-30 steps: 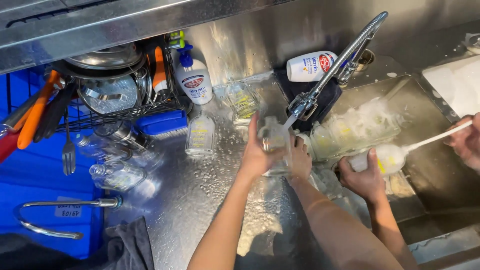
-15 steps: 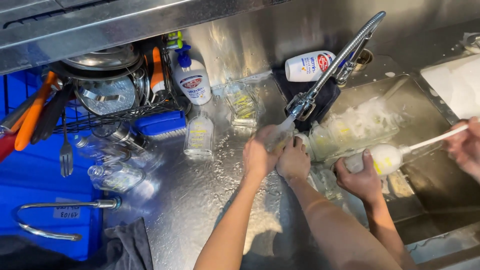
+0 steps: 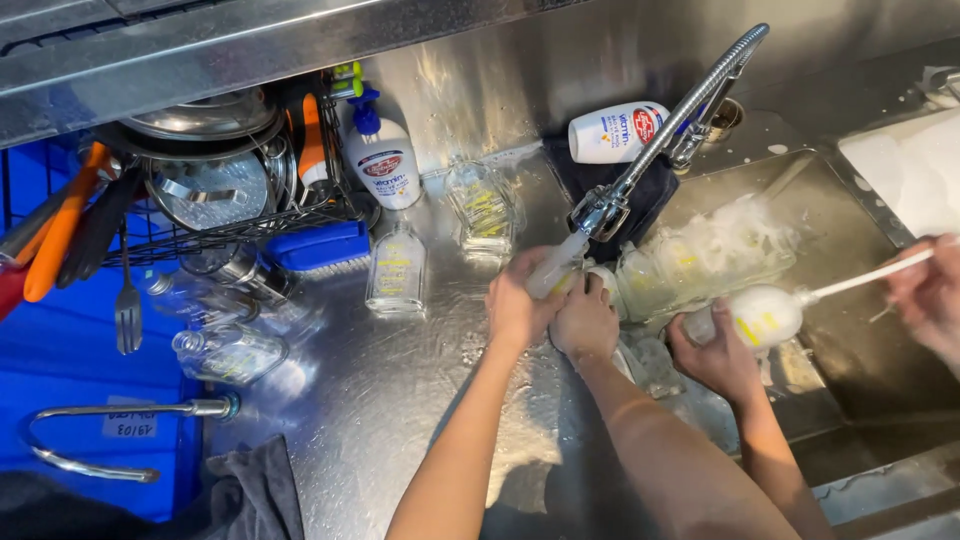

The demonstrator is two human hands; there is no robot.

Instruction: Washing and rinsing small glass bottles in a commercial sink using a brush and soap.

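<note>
Bottles crowd the wet steel counter: far left of centre stands a white pump bottle (image 3: 381, 160) with a blue pump and a red-and-blue label, beside a wire rack (image 3: 215, 215) holding steel lids and orange-handled tools. A white lotion bottle (image 3: 618, 132) with a red-and-blue label lies on its side at the far edge, behind the spring-necked tap (image 3: 668, 130). Two clear glass bottles (image 3: 397, 268) with yellow printing stand on the counter, and more lie tipped over to the left. Under the tap's spout, my left hand (image 3: 518, 305) and my right hand (image 3: 584, 320) are both wrapped around a small clear bottle (image 3: 558, 268), mostly hidden by my fingers. Just right of them, the sink (image 3: 850, 330) holds several clear bottles (image 3: 700, 262) in foam. Nearer right, another person's hand (image 3: 718, 355) grips a soapy bottle (image 3: 765, 315) while their other hand (image 3: 928, 295) works a white-handled brush into it.
</note>
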